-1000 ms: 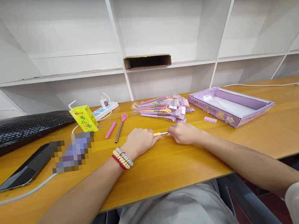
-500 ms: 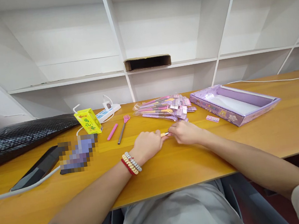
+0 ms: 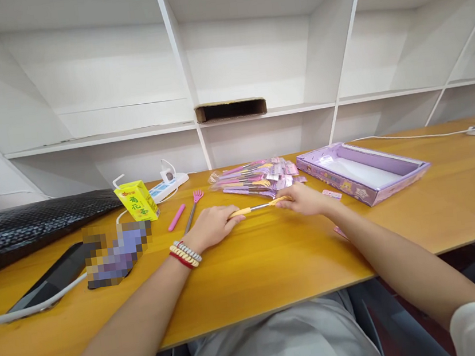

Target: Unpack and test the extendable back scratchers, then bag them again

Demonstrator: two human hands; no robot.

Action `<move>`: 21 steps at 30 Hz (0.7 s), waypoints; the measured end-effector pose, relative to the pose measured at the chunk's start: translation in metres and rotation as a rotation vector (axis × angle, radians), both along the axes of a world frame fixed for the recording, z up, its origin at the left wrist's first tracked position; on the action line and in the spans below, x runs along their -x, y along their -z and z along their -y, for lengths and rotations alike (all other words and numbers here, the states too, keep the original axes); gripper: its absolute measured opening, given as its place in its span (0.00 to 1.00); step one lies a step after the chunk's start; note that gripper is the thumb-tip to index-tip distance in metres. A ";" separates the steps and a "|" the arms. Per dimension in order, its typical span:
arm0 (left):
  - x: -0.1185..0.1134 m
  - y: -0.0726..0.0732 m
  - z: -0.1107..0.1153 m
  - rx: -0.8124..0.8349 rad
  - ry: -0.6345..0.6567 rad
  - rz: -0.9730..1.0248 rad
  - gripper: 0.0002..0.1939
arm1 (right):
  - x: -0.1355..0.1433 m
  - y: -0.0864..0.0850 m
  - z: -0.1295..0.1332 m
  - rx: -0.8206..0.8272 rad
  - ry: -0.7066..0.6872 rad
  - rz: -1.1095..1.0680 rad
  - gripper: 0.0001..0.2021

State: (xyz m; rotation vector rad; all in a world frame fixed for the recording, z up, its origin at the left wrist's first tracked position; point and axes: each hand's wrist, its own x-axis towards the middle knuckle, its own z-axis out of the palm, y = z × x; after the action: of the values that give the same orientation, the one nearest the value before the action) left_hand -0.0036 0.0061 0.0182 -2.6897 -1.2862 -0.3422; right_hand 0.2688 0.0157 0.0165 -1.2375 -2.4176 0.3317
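Between my hands stretches a yellow telescopic back scratcher (image 3: 260, 206) with a metal shaft. My left hand (image 3: 212, 225) is closed around its handle end. At the other end, the fingers of my right hand (image 3: 298, 198) grip the claw-shaped head. Left of my hands lie a pink-headed back scratcher (image 3: 197, 197) with a dark shaft and a loose pink handle (image 3: 176, 217). My left hand covers the lower end of that shaft. Behind my hands is a pile of back scratchers in clear packaging (image 3: 259, 176), pink, yellow and purple.
A purple display box (image 3: 372, 196) stands at the right, with a small pink card (image 3: 332, 194) before it. Another pink piece (image 3: 340, 232) shows beside my right forearm. A yellow drink carton (image 3: 137, 202), power strip (image 3: 169, 187) and black wrapped bundle (image 3: 44, 225) are at the left.
My hands have moved apart, so the back scratcher's metal shaft and yellow head now show between them. A pink piece has come into view by my right forearm. The camera view has shifted slightly.
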 end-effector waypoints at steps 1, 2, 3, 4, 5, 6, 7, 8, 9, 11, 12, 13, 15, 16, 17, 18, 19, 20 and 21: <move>0.002 0.000 -0.001 0.015 -0.001 -0.006 0.19 | 0.000 0.002 -0.001 0.083 -0.031 -0.106 0.13; 0.003 0.001 -0.001 0.025 -0.002 -0.020 0.20 | 0.002 0.005 -0.001 0.162 -0.053 -0.199 0.14; 0.004 0.002 -0.001 0.028 -0.002 -0.039 0.21 | 0.005 0.007 0.000 0.228 -0.062 -0.276 0.14; 0.004 0.003 -0.001 0.027 0.001 -0.065 0.22 | 0.009 0.010 0.000 0.274 -0.064 -0.334 0.15; 0.004 0.004 0.000 0.021 0.002 -0.095 0.22 | 0.013 0.012 0.001 0.294 -0.063 -0.373 0.14; 0.004 0.005 0.001 0.010 0.000 -0.125 0.23 | 0.017 0.013 0.002 0.294 -0.062 -0.399 0.14; 0.003 0.005 0.003 -0.005 -0.006 -0.155 0.24 | 0.019 0.014 0.003 0.283 -0.057 -0.421 0.14; 0.002 0.005 0.004 -0.020 -0.012 -0.181 0.24 | 0.021 0.015 0.004 0.269 -0.051 -0.440 0.13; 0.001 0.004 0.006 -0.035 -0.019 -0.204 0.24 | 0.022 0.015 0.004 0.256 -0.047 -0.459 0.13; -0.001 0.001 0.009 -0.066 -0.035 -0.238 0.25 | 0.023 0.014 0.006 0.241 -0.043 -0.492 0.13; -0.003 0.000 0.011 -0.078 -0.042 -0.250 0.25 | 0.023 0.014 0.006 0.238 -0.043 -0.506 0.12; -0.005 -0.002 0.013 -0.087 -0.047 -0.261 0.25 | 0.023 0.014 0.007 0.233 -0.045 -0.518 0.12; -0.008 -0.005 0.017 -0.100 -0.054 -0.279 0.25 | 0.023 0.014 0.008 0.224 -0.050 -0.533 0.12; -0.009 -0.006 0.019 -0.105 -0.054 -0.287 0.26 | 0.023 0.014 0.008 0.222 -0.053 -0.537 0.12; -0.010 -0.007 0.020 -0.109 -0.052 -0.293 0.25 | 0.023 0.015 0.009 0.218 -0.055 -0.541 0.12; -0.011 -0.007 0.020 -0.112 -0.048 -0.296 0.25 | 0.024 0.015 0.009 0.215 -0.057 -0.542 0.12; -0.011 -0.007 0.021 -0.115 -0.043 -0.296 0.25 | 0.024 0.015 0.009 0.214 -0.060 -0.540 0.12; -0.011 -0.006 0.021 -0.116 -0.038 -0.293 0.25 | 0.024 0.015 0.009 0.213 -0.062 -0.538 0.12; -0.011 -0.006 0.020 -0.115 -0.034 -0.286 0.25 | 0.025 0.015 0.009 0.216 -0.064 -0.537 0.12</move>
State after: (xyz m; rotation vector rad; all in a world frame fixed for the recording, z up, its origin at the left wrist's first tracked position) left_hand 0.0075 -0.0140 0.0243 -2.5053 -1.1873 -0.0237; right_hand 0.2438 0.0067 0.0012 -0.9923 -1.9931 0.8446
